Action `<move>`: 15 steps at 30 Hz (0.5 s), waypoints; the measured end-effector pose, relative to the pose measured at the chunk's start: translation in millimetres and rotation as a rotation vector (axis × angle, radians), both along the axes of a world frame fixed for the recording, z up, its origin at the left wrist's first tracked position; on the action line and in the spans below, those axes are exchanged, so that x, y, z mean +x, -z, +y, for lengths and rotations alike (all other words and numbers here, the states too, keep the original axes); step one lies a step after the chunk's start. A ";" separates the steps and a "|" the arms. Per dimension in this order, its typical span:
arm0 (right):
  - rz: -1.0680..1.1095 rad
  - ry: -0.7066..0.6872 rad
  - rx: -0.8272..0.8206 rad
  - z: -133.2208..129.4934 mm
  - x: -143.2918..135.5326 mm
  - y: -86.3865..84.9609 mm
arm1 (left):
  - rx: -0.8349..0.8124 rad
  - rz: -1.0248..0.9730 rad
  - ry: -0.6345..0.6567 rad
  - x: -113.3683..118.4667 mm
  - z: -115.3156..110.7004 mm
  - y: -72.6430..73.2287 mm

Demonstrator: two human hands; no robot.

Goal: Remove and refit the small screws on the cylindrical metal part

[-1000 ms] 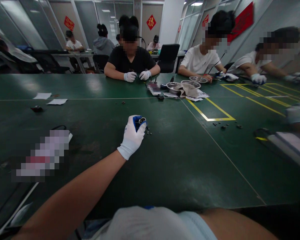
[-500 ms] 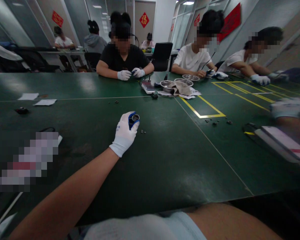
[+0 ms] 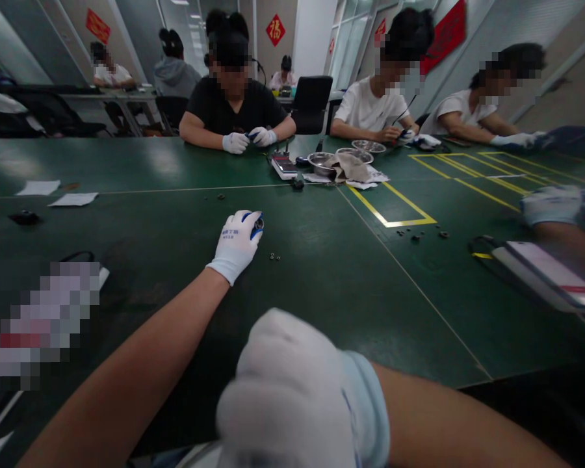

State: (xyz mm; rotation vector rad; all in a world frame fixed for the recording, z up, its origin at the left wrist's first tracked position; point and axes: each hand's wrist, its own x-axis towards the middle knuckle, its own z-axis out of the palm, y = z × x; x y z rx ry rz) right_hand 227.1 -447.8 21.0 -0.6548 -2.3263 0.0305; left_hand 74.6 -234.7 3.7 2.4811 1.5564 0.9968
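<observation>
My left hand (image 3: pixel 235 242), in a white glove with blue palm coating, is closed around a small dark round metal part (image 3: pixel 259 225) over the green table. Only the part's edge shows past the fingers, so its exact kind is unclear. Two tiny metal rings or nuts (image 3: pixel 275 257) lie on the table just right of that hand. Close to the camera at bottom centre, my right hand (image 3: pixel 297 390) is gloved in white and curled like a fist, its back towards me. Whatever its fingers may hold is hidden.
Metal bowls (image 3: pixel 322 162) and a cloth (image 3: pixel 350 169) stand across the table. Small dark parts (image 3: pixel 416 238) lie beyond a yellow taped outline (image 3: pixel 409 223). At right, a co-worker's gloved hand (image 3: pixel 553 205) is above a white device (image 3: pixel 541 273). Paper slips (image 3: pixel 73 199) lie left.
My right hand has risen from the table's near edge into view at bottom centre. My left hand has turned palm down, hiding more of the metal part. The view has shifted slightly.
</observation>
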 end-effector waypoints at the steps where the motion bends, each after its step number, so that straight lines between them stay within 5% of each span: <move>1: 0.066 0.046 0.006 21.0 3.0 -3.0 | 0.025 -0.071 0.013 -0.5 -0.6 -0.5; 6: 0.446 0.525 -0.065 117.0 21.5 1.6 | 0.163 -0.361 0.077 2.7 -14.8 -3.5; 11: 0.425 0.511 -0.181 159.7 34.7 31.8 | 0.135 -0.336 0.215 13.5 -33.6 -7.1; 15: 0.380 0.414 -0.159 166.5 35.9 31.8 | 0.121 -0.339 0.316 11.6 -28.4 -6.5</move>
